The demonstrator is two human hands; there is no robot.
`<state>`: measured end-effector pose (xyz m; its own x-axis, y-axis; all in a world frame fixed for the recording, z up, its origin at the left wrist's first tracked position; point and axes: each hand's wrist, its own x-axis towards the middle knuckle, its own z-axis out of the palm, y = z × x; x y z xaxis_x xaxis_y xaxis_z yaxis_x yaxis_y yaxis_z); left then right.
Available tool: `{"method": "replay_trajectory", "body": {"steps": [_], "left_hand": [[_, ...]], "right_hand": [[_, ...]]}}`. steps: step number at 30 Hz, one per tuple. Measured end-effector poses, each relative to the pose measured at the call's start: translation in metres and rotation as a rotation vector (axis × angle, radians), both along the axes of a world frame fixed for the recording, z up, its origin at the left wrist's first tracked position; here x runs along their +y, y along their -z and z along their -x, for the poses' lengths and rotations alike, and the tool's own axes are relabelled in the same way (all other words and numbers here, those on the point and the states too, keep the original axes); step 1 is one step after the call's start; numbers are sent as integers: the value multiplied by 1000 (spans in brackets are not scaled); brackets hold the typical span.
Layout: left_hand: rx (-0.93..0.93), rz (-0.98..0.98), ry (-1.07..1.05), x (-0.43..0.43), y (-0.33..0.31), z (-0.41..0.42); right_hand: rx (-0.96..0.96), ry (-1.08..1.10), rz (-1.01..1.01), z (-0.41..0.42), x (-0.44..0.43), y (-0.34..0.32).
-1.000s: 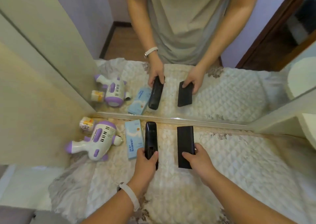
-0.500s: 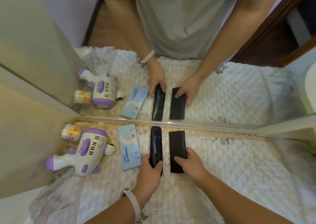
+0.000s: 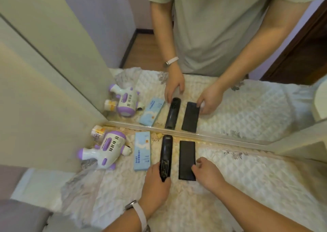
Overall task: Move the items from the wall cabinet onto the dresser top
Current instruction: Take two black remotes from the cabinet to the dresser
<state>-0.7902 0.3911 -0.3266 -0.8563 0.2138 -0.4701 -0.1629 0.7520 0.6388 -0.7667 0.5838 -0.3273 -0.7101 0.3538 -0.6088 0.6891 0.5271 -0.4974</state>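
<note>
On the quilted dresser top (image 3: 247, 169) a black remote control (image 3: 166, 154) lies lengthwise toward the mirror. My left hand (image 3: 155, 184) grips its near end, thumb and fingers curled round it. Right beside it lies a flat black rectangular case (image 3: 187, 159). My right hand (image 3: 207, 171) sits at the case's near right corner with fingers loosely curled, fingertips at its edge; whether they pinch it is unclear. A light blue box (image 3: 142, 152) lies left of the remote.
A white and purple toy gun (image 3: 106, 150) and a small yellow-labelled bottle (image 3: 97, 132) lie at the left by the cream cabinet side (image 3: 35, 108). A mirror (image 3: 230, 72) behind the dresser repeats everything. A white shelf edge (image 3: 300, 143) juts in on the right.
The view has tilted up and back. My right hand has eased off the black case toward its right edge. The remote and case lie where they were set.
</note>
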Motion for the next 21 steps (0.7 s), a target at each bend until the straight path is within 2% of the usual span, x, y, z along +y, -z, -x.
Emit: {"method": "replay_trajectory", "body": {"steps": [4, 10, 17, 21], "left_hand": [[161, 175, 166, -6, -23, -8], [428, 405, 256, -22, -62, -38], [643, 582, 174, -64, -111, -98], [637, 636, 50, -107, -131, -140]], "right_hand": [[93, -109, -7, -11, 2, -27], [296, -446, -246, -37, 8, -71], [607, -814, -346, -48, -31, -112], [796, -1033, -367, -58, -78, -137]]}}
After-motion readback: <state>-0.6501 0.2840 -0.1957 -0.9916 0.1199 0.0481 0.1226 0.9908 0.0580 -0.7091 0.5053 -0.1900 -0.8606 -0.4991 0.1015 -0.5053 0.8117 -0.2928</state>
